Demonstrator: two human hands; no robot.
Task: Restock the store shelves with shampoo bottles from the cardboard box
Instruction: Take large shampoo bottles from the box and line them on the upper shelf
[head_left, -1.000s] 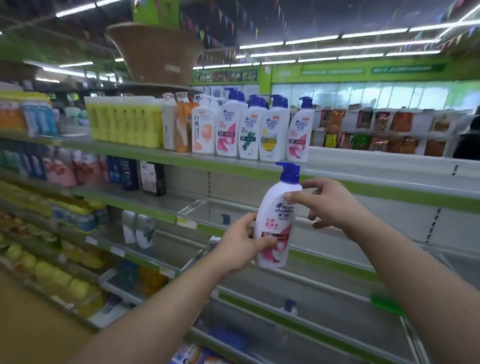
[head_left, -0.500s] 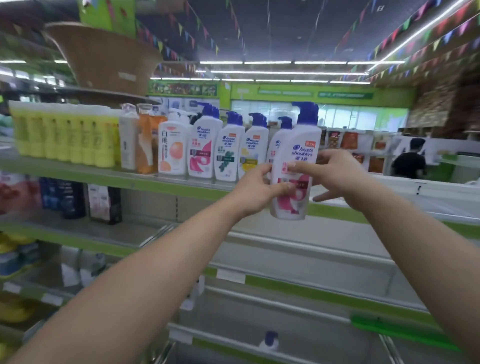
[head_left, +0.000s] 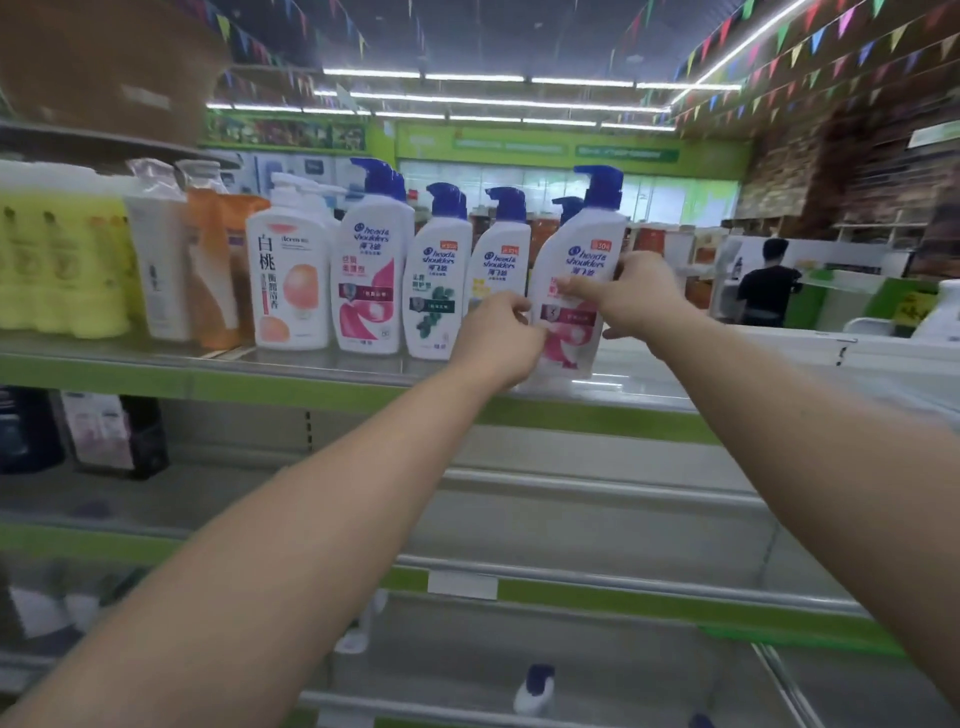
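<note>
- Two bare forearms reach up from the near lower corners toward the top shelf (head_left: 311, 371), past lower shelves that stand mostly bare.
- The left hand (head_left: 498, 340) pinches the lower left side of a white shampoo bottle (head_left: 576, 280) with a blue pump; the right hand (head_left: 636, 296) holds its right side, a finger laid across the pink label. Both grips are closed on the bottle.
- The bottle leans to the left, its base at or just above the shelf's front edge, at the right end of a row of similar bottles (head_left: 441, 270); whether the base touches the shelf cannot be told.
- To set it well, the base should probably go down flat first, then the bottle be brought upright and slid back level with its neighbours, label forward.
- Care seems due on the left, where the yellow-label bottle (head_left: 498, 260) stands just beside it and a nudge could topple the row.
- Further left along the shelf stand a peach-label bottle (head_left: 291, 275) and yellow bottles (head_left: 62, 260).
- Far behind, a person in black (head_left: 766, 286) stands at a counter. The cardboard box is out of view.
</note>
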